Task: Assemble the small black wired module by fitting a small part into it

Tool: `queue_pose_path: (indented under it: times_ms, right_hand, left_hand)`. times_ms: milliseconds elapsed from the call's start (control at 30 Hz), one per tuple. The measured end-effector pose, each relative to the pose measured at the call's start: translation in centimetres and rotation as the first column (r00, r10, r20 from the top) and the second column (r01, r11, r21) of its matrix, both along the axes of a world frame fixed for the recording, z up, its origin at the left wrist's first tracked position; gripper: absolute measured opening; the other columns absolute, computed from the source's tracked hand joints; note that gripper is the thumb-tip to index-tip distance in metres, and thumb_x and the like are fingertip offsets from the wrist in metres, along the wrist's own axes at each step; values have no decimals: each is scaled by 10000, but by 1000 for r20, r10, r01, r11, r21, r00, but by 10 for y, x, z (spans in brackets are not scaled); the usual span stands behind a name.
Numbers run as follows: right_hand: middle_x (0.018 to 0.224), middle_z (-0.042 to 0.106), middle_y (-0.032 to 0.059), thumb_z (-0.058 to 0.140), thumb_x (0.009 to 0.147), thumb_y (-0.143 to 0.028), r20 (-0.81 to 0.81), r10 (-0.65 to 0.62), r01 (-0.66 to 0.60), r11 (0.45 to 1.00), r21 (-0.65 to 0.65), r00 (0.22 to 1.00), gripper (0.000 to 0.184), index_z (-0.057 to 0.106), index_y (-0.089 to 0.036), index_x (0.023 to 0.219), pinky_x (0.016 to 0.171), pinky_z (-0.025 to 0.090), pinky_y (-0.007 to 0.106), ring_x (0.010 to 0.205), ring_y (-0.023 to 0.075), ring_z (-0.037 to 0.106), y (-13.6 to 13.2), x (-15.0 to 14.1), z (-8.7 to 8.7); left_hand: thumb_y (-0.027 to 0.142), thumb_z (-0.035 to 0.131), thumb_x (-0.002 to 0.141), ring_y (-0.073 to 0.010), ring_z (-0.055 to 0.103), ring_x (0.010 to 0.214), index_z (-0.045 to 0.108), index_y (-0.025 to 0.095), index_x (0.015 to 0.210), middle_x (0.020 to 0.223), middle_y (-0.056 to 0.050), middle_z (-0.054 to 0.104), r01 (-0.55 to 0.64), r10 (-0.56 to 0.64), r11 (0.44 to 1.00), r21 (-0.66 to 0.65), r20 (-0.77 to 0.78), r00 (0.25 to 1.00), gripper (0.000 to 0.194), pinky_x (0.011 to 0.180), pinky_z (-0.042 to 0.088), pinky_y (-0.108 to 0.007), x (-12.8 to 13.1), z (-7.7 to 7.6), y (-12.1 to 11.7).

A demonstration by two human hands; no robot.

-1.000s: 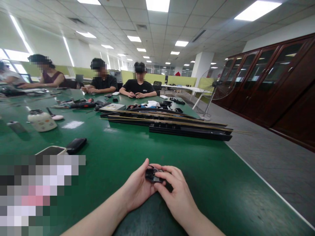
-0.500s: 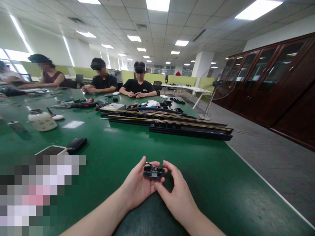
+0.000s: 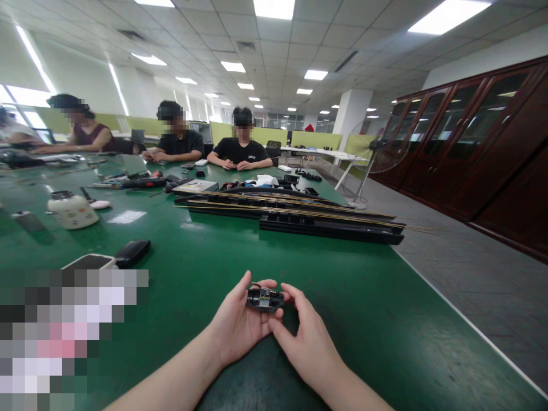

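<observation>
If you're after writing, the black T-shirt point(image 3: 233, 149) on the person sitting at the far edge of the table point(image 3: 205, 254) has some white letters on the chest, but they're honestly too small for me to make out. Up front, an open black casing point(image 3: 261, 299) with its little innards showing sits in the left hand point(image 3: 237, 322), held above the table toward the near edge. That hand's palm up, fingers curled round the back of the casing, thumb pointing up. The right hand point(image 3: 310, 334) makes a loose C, thumb and index apart, fingertips just beside the casing's right end. Forearms both come in from the near edge. Farther back, long black rails point(image 3: 338, 229) reach the table's right edge, with thin yellowish rods point(image 3: 295, 212) lying along them.
</observation>
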State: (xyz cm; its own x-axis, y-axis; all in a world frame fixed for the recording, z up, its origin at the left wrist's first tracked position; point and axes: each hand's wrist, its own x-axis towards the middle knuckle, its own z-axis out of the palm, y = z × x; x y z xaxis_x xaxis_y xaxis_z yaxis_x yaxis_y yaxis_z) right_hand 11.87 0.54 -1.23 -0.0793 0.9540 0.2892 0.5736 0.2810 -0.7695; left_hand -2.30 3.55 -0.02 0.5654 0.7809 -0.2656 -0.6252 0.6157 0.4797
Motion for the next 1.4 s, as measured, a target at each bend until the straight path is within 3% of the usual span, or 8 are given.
queue_pose_path:
  times_ms: [400,933,1200,1400]
  right_hand:
    - [1086,583,66,539,710,-202,-30,9,-10,999,-30,1000,450,449,-215,1150,880,435,388,1007,212,549,-1,0,1]
    - [1058,601,61,558,684,-194,-31,-4,5,1000,23,1000,464,469,-215,1138,839,465,368,957,212,577,0,0,0]
    - [1104,567,76,542,702,-198,-17,17,-17,999,-35,1000,479,417,-203,1164,877,437,388,988,207,552,-1,-1,2]
    - [1081,557,55,528,718,-166,-19,46,-44,995,85,999,464,405,-233,1160,867,443,370,989,191,537,0,-1,2]
  left_hand:
    - [412,415,777,-190,610,633,558,163,879,818,-96,653,-45,45,999,-24,-17,999,305,667,414,-312,0,-2,1]
    - [457,425,772,-176,604,635,593,142,872,832,-112,661,8,-7,1000,-4,32,999,371,661,413,-295,-1,1,-1]
    - [479,443,753,-179,597,647,586,137,891,871,-122,651,-7,7,1000,5,27,1000,395,660,414,-293,-1,0,-1]
    - [457,447,760,-175,597,644,593,134,867,849,-109,653,-3,4,1000,-9,37,999,370,670,413,-291,-2,-1,-1]
